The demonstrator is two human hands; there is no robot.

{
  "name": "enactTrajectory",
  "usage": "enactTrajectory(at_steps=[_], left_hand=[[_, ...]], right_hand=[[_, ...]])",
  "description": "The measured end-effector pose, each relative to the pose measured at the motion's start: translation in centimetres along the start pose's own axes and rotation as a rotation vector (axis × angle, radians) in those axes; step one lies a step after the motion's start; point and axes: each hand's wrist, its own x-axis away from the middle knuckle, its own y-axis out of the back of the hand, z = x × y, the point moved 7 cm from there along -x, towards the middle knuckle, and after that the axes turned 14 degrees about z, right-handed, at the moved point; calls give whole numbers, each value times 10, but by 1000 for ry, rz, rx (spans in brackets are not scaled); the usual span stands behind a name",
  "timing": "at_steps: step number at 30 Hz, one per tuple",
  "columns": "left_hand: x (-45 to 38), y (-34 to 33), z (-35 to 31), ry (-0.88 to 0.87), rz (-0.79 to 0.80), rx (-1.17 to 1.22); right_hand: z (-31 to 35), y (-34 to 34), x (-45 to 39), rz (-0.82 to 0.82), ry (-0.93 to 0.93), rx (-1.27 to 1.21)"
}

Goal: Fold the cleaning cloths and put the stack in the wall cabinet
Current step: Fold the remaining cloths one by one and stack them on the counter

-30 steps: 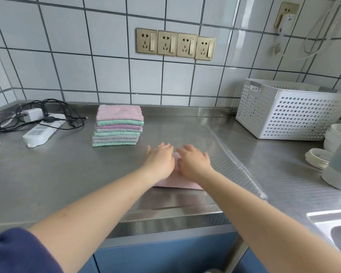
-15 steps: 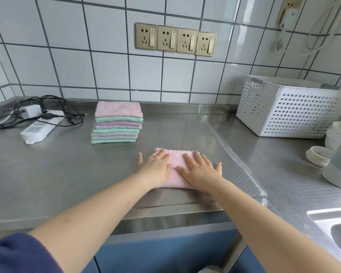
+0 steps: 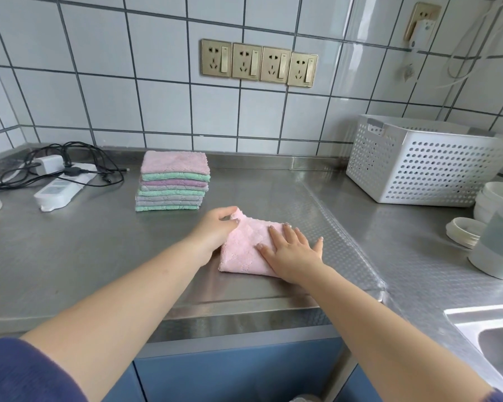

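A folded pink cloth (image 3: 246, 250) lies on the steel counter (image 3: 70, 256) near the front edge. My left hand (image 3: 215, 227) grips its far left corner, which is lifted a little off the counter. My right hand (image 3: 292, 252) lies flat on the cloth's right part with fingers spread. Behind and to the left stands a neat stack of folded cloths (image 3: 173, 182) in pink, green, purple and grey. No wall cabinet is in view.
A white perforated basket (image 3: 424, 166) stands at the back right. White lids (image 3: 463, 232) and a pale jug (image 3: 497, 242) sit at the right, with a sink (image 3: 500, 343) below them. A power strip (image 3: 60, 188) with black cables lies at the back left.
Both hands were flat on the cloth, pressing it. Now my left hand has closed on the cloth's far left corner and raised it, while my right hand stays flat.
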Motion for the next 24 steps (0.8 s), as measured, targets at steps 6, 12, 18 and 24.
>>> enactTrajectory(at_steps=[6, 12, 18, 24], left_hand=[[14, -7, 0, 101, 160, 40], [10, 3, -13, -80, 138, -311], [-20, 35, -31, -161, 136, -82], [-57, 86, -63, -197, 98, -32]], right_hand=[[0, 0, 3, -8, -2, 3], [-2, 17, -3, -163, 85, -248], [-1, 56, -44, -193, 215, -919], [21, 104, -90, -186, 332, -1168]])
